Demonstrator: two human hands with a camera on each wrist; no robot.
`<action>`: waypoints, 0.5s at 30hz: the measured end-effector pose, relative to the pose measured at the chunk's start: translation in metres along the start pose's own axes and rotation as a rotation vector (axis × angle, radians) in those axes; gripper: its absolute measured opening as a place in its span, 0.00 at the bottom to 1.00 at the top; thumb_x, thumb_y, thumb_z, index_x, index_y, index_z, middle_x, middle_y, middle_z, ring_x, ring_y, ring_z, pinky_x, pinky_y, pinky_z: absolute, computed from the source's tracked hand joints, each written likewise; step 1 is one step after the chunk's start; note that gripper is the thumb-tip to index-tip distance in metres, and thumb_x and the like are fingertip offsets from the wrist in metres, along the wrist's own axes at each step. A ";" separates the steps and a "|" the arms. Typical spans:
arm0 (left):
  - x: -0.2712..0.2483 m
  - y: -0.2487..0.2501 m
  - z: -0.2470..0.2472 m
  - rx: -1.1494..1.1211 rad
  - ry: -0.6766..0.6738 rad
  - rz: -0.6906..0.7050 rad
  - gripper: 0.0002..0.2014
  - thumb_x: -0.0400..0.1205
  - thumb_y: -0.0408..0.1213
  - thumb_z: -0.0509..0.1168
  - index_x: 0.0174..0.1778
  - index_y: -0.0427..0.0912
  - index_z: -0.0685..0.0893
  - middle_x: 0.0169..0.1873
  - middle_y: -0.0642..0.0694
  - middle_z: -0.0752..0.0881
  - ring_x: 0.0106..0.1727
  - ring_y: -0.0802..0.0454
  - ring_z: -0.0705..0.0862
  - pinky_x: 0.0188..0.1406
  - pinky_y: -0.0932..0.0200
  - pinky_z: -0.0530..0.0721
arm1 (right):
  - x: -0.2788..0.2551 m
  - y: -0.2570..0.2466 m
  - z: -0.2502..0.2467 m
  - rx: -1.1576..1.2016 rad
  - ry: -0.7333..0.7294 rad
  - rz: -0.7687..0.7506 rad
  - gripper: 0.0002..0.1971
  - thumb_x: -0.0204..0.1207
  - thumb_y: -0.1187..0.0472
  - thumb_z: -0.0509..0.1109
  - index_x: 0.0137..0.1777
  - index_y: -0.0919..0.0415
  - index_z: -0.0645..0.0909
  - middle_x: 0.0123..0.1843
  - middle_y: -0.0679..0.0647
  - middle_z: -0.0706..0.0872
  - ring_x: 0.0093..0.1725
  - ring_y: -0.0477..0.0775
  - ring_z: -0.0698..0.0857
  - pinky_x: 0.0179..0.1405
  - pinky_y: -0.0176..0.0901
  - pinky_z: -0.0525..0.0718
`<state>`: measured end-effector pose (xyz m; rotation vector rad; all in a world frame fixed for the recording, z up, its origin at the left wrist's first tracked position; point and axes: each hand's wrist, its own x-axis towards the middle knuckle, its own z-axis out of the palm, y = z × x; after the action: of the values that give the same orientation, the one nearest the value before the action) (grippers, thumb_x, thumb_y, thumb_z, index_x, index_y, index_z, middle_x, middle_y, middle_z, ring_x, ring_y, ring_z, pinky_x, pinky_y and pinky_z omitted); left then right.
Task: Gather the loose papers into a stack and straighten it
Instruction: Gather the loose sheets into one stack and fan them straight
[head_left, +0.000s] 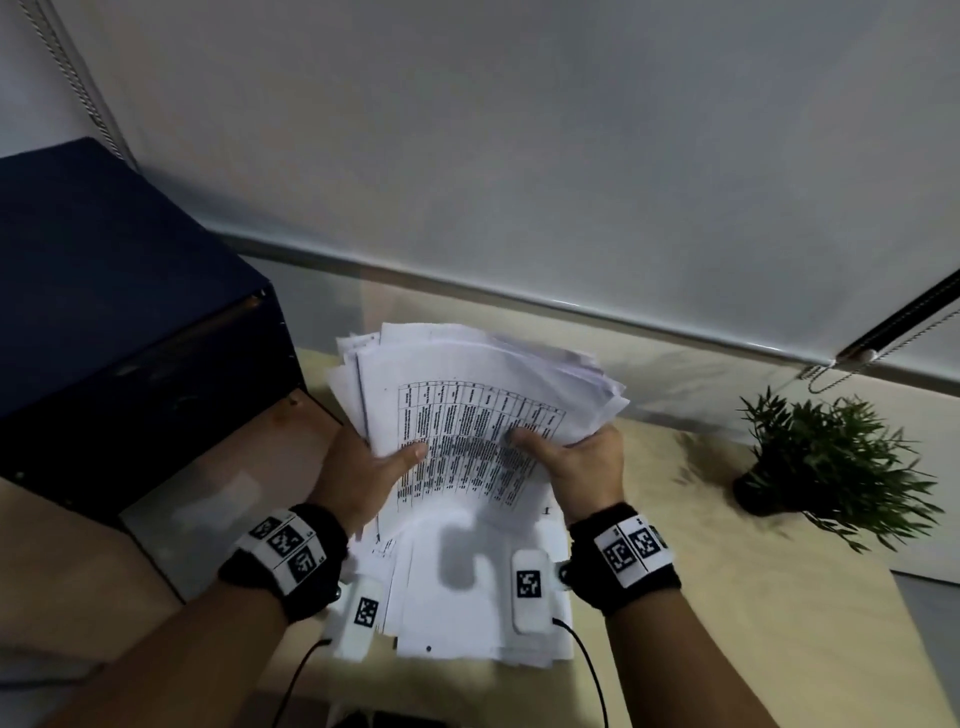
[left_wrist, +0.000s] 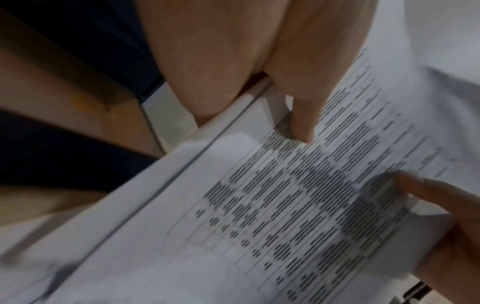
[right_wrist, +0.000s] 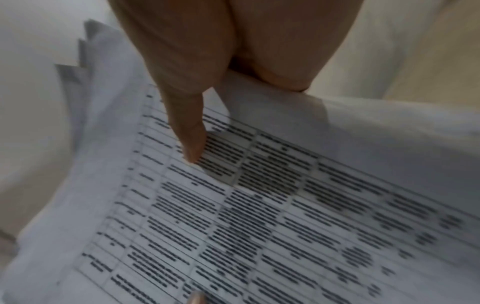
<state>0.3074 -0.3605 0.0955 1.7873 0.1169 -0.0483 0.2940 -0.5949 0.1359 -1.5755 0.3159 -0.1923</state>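
A thick, uneven stack of white papers (head_left: 467, 405) stands tilted over the table, its top sheet printed with a dense table. My left hand (head_left: 363, 473) grips its left side with the thumb on the printed sheet, and my right hand (head_left: 576, 457) grips its right side the same way. The sheet edges fan out unevenly at the top and bottom. In the left wrist view the left thumb (left_wrist: 303, 123) presses the printed sheet (left_wrist: 285, 205). In the right wrist view the right thumb (right_wrist: 192, 142) lies on the papers (right_wrist: 259, 216). The fingers behind the stack are hidden.
A dark blue box (head_left: 119, 312) stands close on the left. A small potted plant (head_left: 826, 462) sits at the right on the light wooden table (head_left: 727, 597). A grey wall and a blind with a bead chain (head_left: 831, 379) lie behind.
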 end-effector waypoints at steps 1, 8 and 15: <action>0.000 -0.004 0.004 0.012 0.026 -0.019 0.12 0.72 0.40 0.81 0.43 0.57 0.86 0.40 0.72 0.90 0.50 0.79 0.85 0.54 0.75 0.76 | -0.002 0.006 0.001 -0.003 0.004 0.032 0.20 0.60 0.73 0.85 0.52 0.71 0.87 0.46 0.61 0.94 0.45 0.63 0.93 0.48 0.59 0.92; 0.000 0.009 0.005 0.167 0.142 -0.101 0.26 0.77 0.49 0.75 0.28 0.48 0.62 0.26 0.52 0.64 0.28 0.60 0.66 0.36 0.58 0.69 | -0.010 0.029 0.006 -0.104 0.084 0.121 0.19 0.62 0.67 0.86 0.52 0.65 0.85 0.46 0.53 0.93 0.44 0.49 0.92 0.46 0.47 0.92; 0.011 0.050 -0.054 0.190 0.342 0.132 0.19 0.81 0.38 0.72 0.55 0.23 0.84 0.46 0.29 0.88 0.51 0.34 0.88 0.47 0.58 0.76 | -0.010 0.095 0.010 -0.919 0.154 0.616 0.52 0.65 0.40 0.78 0.83 0.59 0.56 0.82 0.59 0.62 0.79 0.66 0.64 0.74 0.61 0.67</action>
<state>0.3222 -0.3178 0.1552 1.9760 0.2455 0.3527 0.2795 -0.5831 0.0412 -2.2663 1.1012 0.3697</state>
